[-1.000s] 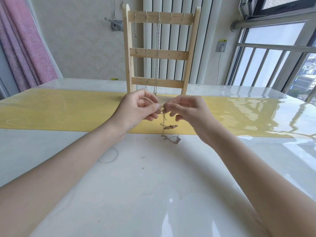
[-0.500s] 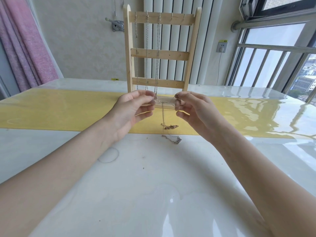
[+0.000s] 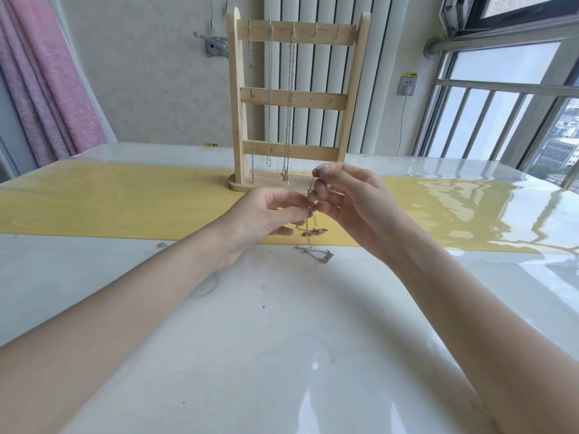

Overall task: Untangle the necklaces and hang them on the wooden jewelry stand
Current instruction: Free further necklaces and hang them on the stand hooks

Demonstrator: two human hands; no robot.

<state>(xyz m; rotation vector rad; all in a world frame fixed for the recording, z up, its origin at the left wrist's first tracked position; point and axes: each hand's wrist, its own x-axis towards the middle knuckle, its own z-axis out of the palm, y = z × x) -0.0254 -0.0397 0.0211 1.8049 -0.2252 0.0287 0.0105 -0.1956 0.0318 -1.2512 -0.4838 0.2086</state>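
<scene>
Just in front of the wooden jewelry stand [image 3: 294,101], over the yellow table runner [image 3: 125,202] — left hand [image 3: 266,214] pinching a fine chain [image 3: 308,195] at the fingertips, right hand [image 3: 347,198] pinching the same chain higher up, thumb and forefinger raised near the stand's base. Trailing down from both grips to a gold-toned tangle [image 3: 315,231] on the runner, and just beyond it a silver chain with a clasp [image 3: 316,253] lying on the white tabletop [image 3: 282,339]. Up on the stand, three silver necklaces [image 3: 270,89] already hung from the left hooks; two hooks on the right [image 3: 327,26] bare.

Looks like mid-untangle, with the hanging not yet begun for this piece. Best done slowly here — keeping the strand slack between the two pinches, teasing loops apart rather than pulling, since tension would likely tighten any knot. Worth lifting only enough to let the loose end dangle free, and keeping clear of the silver chain below so the two don't catch.
</scene>
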